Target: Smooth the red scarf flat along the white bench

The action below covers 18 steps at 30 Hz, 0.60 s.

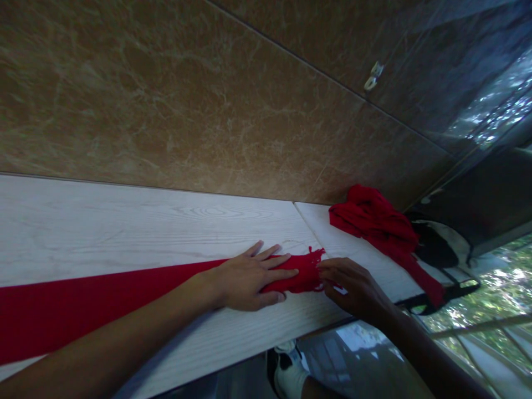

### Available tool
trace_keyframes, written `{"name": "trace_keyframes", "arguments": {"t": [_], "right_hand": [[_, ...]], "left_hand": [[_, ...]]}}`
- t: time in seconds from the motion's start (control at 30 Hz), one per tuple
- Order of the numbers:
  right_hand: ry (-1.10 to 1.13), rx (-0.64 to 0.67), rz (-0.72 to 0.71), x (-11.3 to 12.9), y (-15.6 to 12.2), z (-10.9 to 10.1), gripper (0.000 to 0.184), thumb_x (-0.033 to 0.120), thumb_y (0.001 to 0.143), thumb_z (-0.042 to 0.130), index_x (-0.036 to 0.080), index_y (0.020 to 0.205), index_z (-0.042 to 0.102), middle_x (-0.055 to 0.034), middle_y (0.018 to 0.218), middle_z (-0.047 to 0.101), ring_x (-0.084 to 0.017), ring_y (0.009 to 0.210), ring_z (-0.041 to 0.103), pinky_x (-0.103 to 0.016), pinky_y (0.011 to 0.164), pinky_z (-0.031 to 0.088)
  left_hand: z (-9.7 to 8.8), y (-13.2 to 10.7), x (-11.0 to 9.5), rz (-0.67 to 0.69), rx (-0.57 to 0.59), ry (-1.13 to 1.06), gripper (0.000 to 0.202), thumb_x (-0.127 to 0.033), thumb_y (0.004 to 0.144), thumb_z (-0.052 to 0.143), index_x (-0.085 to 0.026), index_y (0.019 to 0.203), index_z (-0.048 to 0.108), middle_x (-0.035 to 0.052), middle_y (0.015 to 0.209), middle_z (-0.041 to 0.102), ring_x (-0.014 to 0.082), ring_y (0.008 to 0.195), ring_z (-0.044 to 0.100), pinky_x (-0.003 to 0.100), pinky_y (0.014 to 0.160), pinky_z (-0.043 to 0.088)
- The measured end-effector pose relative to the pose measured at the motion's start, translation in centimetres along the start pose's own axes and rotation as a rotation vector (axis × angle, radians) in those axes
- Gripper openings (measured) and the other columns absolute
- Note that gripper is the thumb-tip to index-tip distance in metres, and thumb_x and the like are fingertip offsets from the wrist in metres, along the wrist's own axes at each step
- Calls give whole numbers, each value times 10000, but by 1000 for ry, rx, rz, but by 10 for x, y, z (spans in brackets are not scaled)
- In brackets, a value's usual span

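Observation:
A long strip of red cloth (103, 293) lies along a white wood-grain surface (174, 227), running in from the left edge of the view. Its right end is ragged, with loose threads. My left hand (253, 274) rests flat on the cloth near that end, fingers spread. At the frayed edge, my right hand (349, 285) has its fingers bent and drawn together; the tips touch the edge, and any thread between them is too small to make out.
A bunched red cloth (374, 219) lies at the right against the brown marbled wall (187, 111). Beside it is a black bag with straps (436, 244). Below the surface's front edge a white shoe (288, 374) shows. Railings and greenery appear at far right.

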State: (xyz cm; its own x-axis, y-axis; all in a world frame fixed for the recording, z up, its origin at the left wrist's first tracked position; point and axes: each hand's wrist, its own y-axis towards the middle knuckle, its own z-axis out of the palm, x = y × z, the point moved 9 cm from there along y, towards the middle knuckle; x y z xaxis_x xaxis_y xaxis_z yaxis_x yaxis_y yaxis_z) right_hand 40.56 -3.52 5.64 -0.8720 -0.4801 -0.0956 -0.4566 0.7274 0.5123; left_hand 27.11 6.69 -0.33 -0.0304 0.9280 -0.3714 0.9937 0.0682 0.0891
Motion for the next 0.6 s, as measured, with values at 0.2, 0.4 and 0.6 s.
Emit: {"name": "trace_keyframes", "arguments": {"t": [0.2,0.4,0.6], "right_hand": [[-10,-27,48,1,-1,9,188,78,964,543,239,1043,598,-77,975,756,-239,884,723,-389,801,597],[-10,-66,111,-4,7,13,160,133,991,501,264,1022,588,-93,1024,758,-265,937,718,-425,853,573],[50,-120,228,-37,-18,27,132,243,1015,476,312,1001,588,-67,1033,766,-304,897,739,-457,755,598]], "left_hand": [[-6,-1,-3,15,-25,-22,544,-499,1094,414,-341,1614,433,62,1726,289,349,1634,162,688,1295,127],[-7,2,-3,15,-59,-49,590,-488,1075,463,-261,1618,428,105,1698,358,335,1620,246,670,1304,133],[-9,1,-5,-48,15,-71,694,-566,1068,454,-223,1661,341,101,1730,292,299,1636,195,600,1328,95]]}}
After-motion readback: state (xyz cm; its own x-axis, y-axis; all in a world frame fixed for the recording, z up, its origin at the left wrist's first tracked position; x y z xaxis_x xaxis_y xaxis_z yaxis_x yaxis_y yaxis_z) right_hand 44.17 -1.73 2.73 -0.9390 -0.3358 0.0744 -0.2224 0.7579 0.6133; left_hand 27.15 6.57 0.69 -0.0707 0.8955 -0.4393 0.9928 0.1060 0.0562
